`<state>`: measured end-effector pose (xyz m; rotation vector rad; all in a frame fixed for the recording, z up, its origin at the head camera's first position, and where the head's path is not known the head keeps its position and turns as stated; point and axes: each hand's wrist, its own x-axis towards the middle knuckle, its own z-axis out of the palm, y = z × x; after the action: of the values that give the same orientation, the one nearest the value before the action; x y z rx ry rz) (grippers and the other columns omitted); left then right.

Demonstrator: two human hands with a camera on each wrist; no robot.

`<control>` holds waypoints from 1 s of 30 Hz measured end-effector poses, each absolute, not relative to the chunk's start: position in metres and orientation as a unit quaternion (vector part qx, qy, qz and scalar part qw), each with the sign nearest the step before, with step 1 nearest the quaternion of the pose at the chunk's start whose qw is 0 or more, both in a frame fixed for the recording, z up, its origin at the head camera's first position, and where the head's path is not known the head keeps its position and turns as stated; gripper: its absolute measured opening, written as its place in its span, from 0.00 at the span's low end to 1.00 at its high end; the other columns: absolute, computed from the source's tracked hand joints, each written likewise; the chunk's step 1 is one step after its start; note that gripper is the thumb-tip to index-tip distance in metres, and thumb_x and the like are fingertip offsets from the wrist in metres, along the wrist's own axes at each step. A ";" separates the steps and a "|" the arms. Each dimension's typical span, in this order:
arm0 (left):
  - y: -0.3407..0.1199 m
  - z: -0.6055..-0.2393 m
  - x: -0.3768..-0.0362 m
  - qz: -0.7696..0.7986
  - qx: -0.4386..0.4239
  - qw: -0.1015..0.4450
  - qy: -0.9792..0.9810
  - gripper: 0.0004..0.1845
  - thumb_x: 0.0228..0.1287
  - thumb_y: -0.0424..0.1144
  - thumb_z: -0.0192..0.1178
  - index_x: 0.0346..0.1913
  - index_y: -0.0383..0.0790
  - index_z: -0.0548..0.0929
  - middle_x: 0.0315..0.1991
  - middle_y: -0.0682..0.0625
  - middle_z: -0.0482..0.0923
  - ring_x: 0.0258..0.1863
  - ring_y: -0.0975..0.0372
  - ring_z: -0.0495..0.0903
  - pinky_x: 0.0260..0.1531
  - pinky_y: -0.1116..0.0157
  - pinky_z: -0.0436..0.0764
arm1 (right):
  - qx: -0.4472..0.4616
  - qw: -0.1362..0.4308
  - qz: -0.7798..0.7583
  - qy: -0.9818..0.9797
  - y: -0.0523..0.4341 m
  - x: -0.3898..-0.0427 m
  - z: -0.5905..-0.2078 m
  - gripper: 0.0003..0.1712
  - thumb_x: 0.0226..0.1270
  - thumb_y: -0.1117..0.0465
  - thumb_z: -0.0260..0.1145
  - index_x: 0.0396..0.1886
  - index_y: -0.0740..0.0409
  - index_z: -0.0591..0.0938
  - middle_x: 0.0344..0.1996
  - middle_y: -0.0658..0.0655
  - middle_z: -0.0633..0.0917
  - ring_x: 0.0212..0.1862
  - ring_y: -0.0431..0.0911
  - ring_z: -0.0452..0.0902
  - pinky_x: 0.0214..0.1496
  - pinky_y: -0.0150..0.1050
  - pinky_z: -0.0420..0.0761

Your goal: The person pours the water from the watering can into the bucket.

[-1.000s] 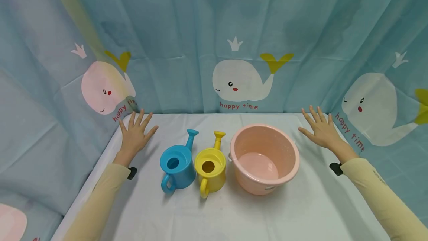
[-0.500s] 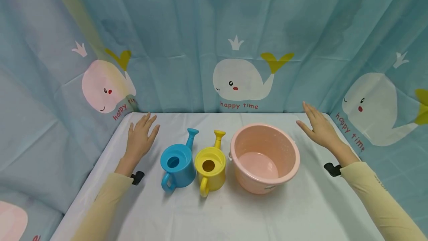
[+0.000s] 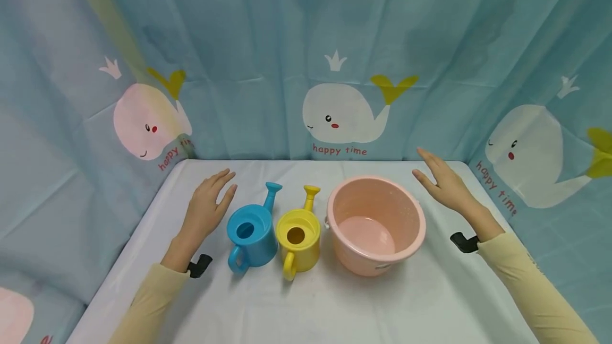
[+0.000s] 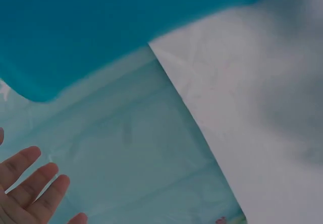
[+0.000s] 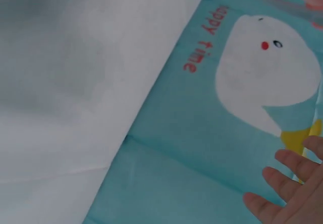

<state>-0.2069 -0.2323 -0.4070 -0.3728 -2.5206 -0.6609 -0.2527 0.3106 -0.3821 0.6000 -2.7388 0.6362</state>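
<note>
The left hand (image 3: 204, 208) is held out above the left part of the counter (image 3: 296, 312), its fingers nearly straight and its thumb set apart from them, with nothing in its hold. Nearest to it is a glossy blue plastic watering can (image 3: 261, 252), standing upright just to the right of the hand. Just beside that, further right, stands a bright yellow plastic watering can (image 3: 309, 258) of the same shape. Both spouts lean away from the person toward the back, each with a flared tip, while the looped handles face the person; a round opening shows in the top of each can.

To the right of the yellow can stands a round pale pink plastic bucket (image 3: 356, 265), upright, wide-mouthed, its inner floor in sight. The right hand (image 3: 447, 187) is spread beyond the bucket's right rim, apart from it, fingers extended, thumb out, likewise holding nothing.

A white cloth covers the counter. Behind and at both sides hangs a teal curtain (image 3: 253, 115) printed with white whales and "happy time". Cream sleeves (image 3: 530, 285) cover the forearms, with a black device (image 3: 464, 242) at each wrist.
</note>
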 end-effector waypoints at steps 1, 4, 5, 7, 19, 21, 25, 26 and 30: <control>-0.229 -0.406 -0.204 -0.249 -0.138 0.249 -0.926 0.23 0.68 0.48 0.53 0.60 0.40 0.73 0.61 0.42 0.70 0.61 0.47 0.68 0.58 0.42 0.64 | 0.210 0.131 0.221 -0.943 0.308 -0.252 -0.381 0.36 0.71 0.49 0.52 0.73 0.53 0.51 0.69 0.66 0.57 0.68 0.65 0.52 0.60 0.67 0.56; -0.221 -0.403 -0.194 -0.266 -0.142 0.247 -0.921 0.23 0.67 0.49 0.53 0.60 0.41 0.74 0.60 0.44 0.71 0.60 0.49 0.69 0.55 0.45 0.69 | 0.218 0.118 0.228 -0.942 0.300 -0.251 -0.376 0.35 0.71 0.49 0.52 0.73 0.51 0.53 0.69 0.64 0.58 0.69 0.63 0.52 0.62 0.65 0.56; -0.219 -0.402 -0.191 -0.271 -0.144 0.248 -0.919 0.22 0.67 0.49 0.54 0.60 0.41 0.74 0.59 0.44 0.72 0.60 0.49 0.70 0.54 0.46 0.71 | 0.219 0.111 0.229 -0.942 0.297 -0.251 -0.375 0.34 0.71 0.49 0.52 0.73 0.50 0.53 0.70 0.64 0.58 0.69 0.63 0.52 0.62 0.65 0.56; -0.213 -0.401 -0.184 -0.277 -0.149 0.252 -0.915 0.21 0.66 0.47 0.55 0.59 0.42 0.75 0.58 0.45 0.73 0.59 0.50 0.71 0.52 0.47 0.73 | 0.220 0.096 0.234 -0.942 0.292 -0.250 -0.373 0.33 0.71 0.50 0.52 0.72 0.48 0.54 0.70 0.62 0.57 0.69 0.61 0.51 0.63 0.65 0.55; -0.182 -0.402 -0.155 -0.302 -0.203 0.251 -0.897 0.20 0.60 0.37 0.63 0.56 0.44 0.77 0.51 0.50 0.77 0.53 0.57 0.75 0.48 0.54 0.78 | 0.248 0.056 0.257 -0.932 0.273 -0.237 -0.368 0.29 0.73 0.51 0.50 0.71 0.47 0.58 0.69 0.58 0.60 0.70 0.58 0.52 0.62 0.65 0.57; -0.178 -0.404 -0.152 -0.309 -0.208 0.250 -0.894 0.19 0.60 0.37 0.63 0.55 0.44 0.77 0.51 0.51 0.78 0.52 0.58 0.75 0.48 0.55 0.78 | 0.253 0.051 0.259 -0.931 0.271 -0.236 -0.367 0.29 0.73 0.51 0.50 0.71 0.46 0.58 0.69 0.58 0.60 0.70 0.58 0.53 0.62 0.65 0.57; -0.172 -0.408 -0.146 -0.317 -0.223 0.256 -0.886 0.18 0.60 0.36 0.63 0.54 0.44 0.78 0.48 0.52 0.78 0.47 0.61 0.77 0.45 0.59 0.79 | 0.262 0.040 0.258 -0.929 0.266 -0.234 -0.365 0.29 0.73 0.50 0.49 0.71 0.45 0.57 0.69 0.58 0.60 0.70 0.59 0.53 0.61 0.65 0.58; -0.170 -0.410 -0.144 -0.319 -0.227 0.259 -0.883 0.18 0.59 0.35 0.63 0.54 0.43 0.79 0.48 0.53 0.78 0.45 0.61 0.77 0.44 0.61 0.80 | 0.264 0.039 0.258 -0.929 0.265 -0.234 -0.366 0.29 0.73 0.50 0.49 0.71 0.45 0.57 0.69 0.57 0.60 0.70 0.59 0.53 0.62 0.65 0.58; -0.164 -0.414 -0.140 -0.336 -0.246 0.265 -0.870 0.16 0.59 0.33 0.63 0.51 0.42 0.80 0.43 0.53 0.79 0.38 0.62 0.77 0.36 0.64 0.80 | 0.268 0.030 0.260 -0.927 0.261 -0.232 -0.366 0.29 0.73 0.50 0.50 0.71 0.43 0.58 0.70 0.54 0.60 0.70 0.56 0.52 0.63 0.64 0.57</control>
<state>-0.1396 -0.1636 -0.4138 -0.6657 -2.3497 -0.9093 -0.2316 0.2610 -0.3665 0.8254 -2.8577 0.8027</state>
